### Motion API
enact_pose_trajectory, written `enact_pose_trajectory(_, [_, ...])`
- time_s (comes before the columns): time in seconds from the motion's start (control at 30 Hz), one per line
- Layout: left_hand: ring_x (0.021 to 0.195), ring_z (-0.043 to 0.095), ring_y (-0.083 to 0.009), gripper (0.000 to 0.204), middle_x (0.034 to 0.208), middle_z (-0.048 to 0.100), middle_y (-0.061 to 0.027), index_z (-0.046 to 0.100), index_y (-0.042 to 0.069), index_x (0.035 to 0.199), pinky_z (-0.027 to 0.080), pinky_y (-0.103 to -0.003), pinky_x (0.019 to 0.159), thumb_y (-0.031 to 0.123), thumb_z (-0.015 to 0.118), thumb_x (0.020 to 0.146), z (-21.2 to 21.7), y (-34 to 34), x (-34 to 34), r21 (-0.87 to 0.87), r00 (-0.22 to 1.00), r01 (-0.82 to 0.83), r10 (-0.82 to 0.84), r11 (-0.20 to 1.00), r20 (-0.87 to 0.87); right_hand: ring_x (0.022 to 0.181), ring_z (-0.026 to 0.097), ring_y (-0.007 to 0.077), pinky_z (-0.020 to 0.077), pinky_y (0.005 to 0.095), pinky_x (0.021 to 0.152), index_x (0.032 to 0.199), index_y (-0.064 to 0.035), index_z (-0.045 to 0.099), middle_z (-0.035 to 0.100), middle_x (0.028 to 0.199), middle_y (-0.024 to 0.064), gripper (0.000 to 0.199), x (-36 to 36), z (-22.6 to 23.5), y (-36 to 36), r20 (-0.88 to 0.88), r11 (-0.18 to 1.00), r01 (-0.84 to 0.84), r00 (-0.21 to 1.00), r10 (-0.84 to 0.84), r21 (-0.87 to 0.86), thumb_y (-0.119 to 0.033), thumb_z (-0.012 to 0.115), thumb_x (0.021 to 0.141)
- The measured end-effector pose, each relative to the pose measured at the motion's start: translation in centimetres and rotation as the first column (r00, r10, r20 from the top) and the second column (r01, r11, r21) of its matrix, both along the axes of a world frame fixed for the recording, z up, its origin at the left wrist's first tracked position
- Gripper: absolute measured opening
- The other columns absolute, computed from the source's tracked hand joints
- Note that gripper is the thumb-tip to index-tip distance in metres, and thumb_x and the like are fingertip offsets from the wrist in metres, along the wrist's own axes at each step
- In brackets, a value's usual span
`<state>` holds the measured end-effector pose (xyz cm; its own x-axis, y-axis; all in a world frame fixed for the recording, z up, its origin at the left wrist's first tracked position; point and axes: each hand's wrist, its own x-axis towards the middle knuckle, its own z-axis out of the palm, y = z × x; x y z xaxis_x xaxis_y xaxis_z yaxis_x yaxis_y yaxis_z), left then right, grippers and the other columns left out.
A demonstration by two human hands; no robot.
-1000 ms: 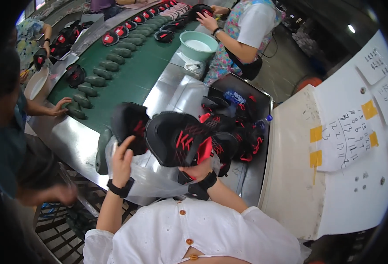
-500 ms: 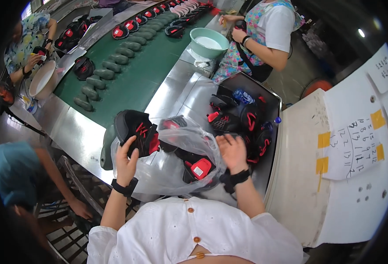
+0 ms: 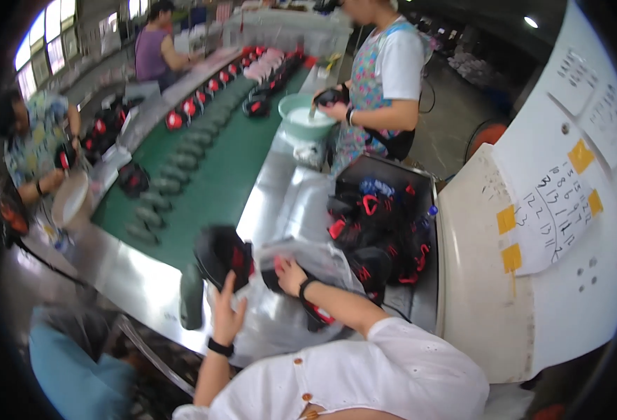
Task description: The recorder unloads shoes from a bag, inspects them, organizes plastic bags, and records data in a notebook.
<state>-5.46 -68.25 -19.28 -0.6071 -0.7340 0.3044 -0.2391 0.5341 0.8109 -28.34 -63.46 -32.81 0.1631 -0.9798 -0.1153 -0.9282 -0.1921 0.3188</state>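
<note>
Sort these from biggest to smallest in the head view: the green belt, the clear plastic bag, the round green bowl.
1. Green belt, by far the largest.
2. Clear plastic bag under the person's hands, though it lies nearer the camera, which enlarges it.
3. Round green bowl, smallest, though farther off.

Daylit from left windows, soft blur, fisheye-bent edges

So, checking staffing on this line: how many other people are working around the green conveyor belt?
3: a person in a purple top far left, one in a patterned shirt left, one in a white tee at right. Others may be hidden.
</note>
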Motion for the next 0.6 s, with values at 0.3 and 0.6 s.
enact_pose_trajectory(0.3, [0.119,0.037,-0.0418,0.068,0.128,0.036,-0.0283,0.028,0.006,0.138,0.03,-0.039,0.101,0.001,0.056,0.077,-3.7,-0.5,-0.8,0.006,0.998,0.047,-0.047,0.999,0.042,0.079,0.061,0.0248,0.0465,0.0318,0.075,0.092,-0.0055,0.066,0.065,0.087,0.0122,0.018,-4.3,12.2,2.4,0.945,0.981,0.121,0.273,-0.177,0.149,-0.007,0.057,0.077])
enact_pose_trajectory(0.6, [0.073,0.041,-0.0065,0.028,0.078,0.047,0.0015,0.06,0.001,0.111,0.038,-0.025,0.082,0.018,0.048,0.092,0.9,-1.9,-1.5,0.342,0.962,-0.011,0.103,0.94,-0.252,0.093,0.059,0.0153,0.0463,0.0277,0.084,0.113,0.0012,0.052,0.061,0.105,0.0064,0.025,-6.9,15.1,4.9,0.517,0.957,0.227,-0.85,0.104,0.182,-0.012,0.045,0.093])
